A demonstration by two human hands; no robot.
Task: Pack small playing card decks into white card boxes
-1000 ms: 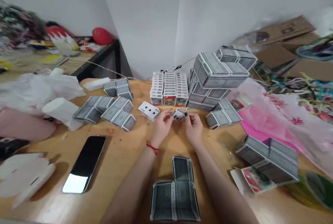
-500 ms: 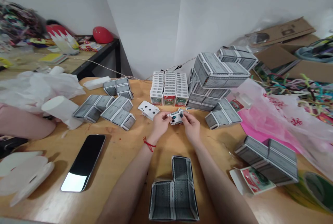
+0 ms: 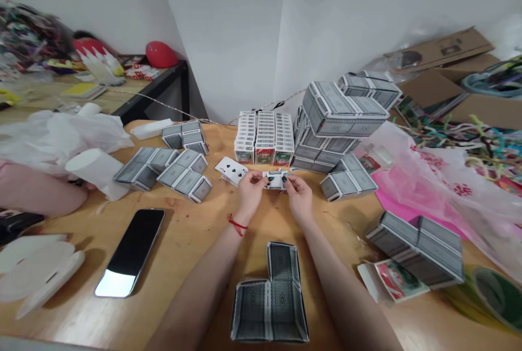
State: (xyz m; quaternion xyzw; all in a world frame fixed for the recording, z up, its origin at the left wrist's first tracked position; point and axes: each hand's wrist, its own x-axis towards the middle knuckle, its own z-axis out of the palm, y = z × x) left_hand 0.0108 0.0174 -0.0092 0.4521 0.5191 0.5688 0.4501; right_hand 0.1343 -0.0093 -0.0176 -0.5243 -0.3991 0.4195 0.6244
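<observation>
Between my two hands is a playing card (image 3: 276, 180) with its edges folded over, held level above the table. My left hand (image 3: 252, 189) pinches its left end, thumb on top. At the right end, my right hand (image 3: 299, 194) grips it the same way. Left of my left hand lies a small stack of playing cards (image 3: 231, 170), a spade card face up. Near me, between my forearms, stands an open L-shaped block of folded cards (image 3: 271, 307), its patterned grey insides showing.
Card boxes (image 3: 264, 139) stand in rows behind my hands. Folded-card blocks (image 3: 340, 109) pile up at the right; more blocks (image 3: 185, 174) sit left. A phone (image 3: 130, 253) lies front left. At right are an opened card box (image 3: 397, 280), green tape (image 3: 495, 291) and pink plastic (image 3: 428, 177).
The card between my hands has turned to lie more level, and its edges look pressed flatter. My left hand has shifted slightly; both hands keep their hold.
</observation>
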